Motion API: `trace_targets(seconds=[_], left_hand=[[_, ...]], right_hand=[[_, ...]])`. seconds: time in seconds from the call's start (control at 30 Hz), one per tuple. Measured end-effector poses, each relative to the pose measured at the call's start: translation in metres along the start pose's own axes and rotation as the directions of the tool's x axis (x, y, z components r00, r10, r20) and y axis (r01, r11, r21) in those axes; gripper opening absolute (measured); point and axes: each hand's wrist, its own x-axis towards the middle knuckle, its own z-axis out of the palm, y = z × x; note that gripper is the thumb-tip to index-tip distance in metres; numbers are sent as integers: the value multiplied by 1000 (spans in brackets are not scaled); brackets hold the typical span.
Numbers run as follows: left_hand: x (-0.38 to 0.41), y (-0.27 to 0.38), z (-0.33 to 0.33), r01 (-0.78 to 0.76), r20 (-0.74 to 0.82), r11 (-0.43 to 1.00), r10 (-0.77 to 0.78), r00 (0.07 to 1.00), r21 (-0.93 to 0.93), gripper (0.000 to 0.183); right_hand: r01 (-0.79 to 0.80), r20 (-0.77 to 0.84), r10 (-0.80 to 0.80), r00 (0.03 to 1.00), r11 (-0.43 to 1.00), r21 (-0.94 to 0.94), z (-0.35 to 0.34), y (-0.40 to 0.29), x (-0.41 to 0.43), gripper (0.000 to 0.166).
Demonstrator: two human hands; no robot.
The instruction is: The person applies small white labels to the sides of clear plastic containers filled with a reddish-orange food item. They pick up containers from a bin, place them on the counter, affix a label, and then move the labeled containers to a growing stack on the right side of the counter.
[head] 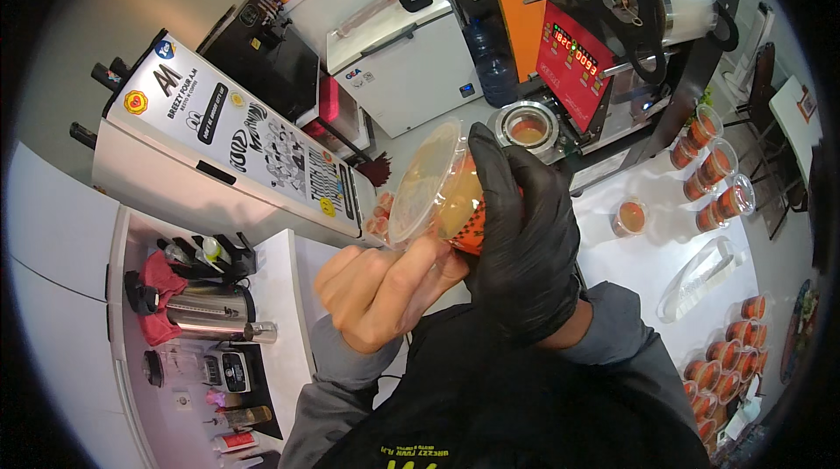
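Both of my hands hold a clear plastic cup (459, 200) with an orange-and-black printed side, close in front of my chest. The cup is tilted, its wide round top facing left, and something pale yellowish shows inside. My right hand (528, 239), in a black glove, wraps around the printed side. Bare and with curled fingers, my left hand (394, 285) grips the lower edge near the rim; its fingertips are partly hidden. Just beyond the cup, a cup-sealing machine (574, 69) with a red lit panel has another filled cup (527, 132) in its metal ring holder (502, 121).
On the white table (610, 272) at right stand a single filled cup (631, 217), stacked cups (715, 164), a curled plastic film strip (699, 279) and several filled cups (725, 354). A chest freezer (403, 62), a fridge (230, 141) and a counter with a blender (197, 367) lie left and ahead.
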Motion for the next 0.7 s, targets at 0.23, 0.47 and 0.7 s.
trace_targets(seconds=[0.23,0.47,0.7], left_hand=[[-4,-1,2,-14,-27,1000,14,1000,20,32],[-4,-2,1,-36,-37,999,37,999,18,31],[-3,-7,7,-41,-63,999,41,997,0,31]], right_hand=[[61,-15,-60,998,998,28,1,2,-3,68],[102,-30,-102,994,995,-4,-1,3,-3,69],[112,-43,-116,992,990,-84,1,2,-1,69]])
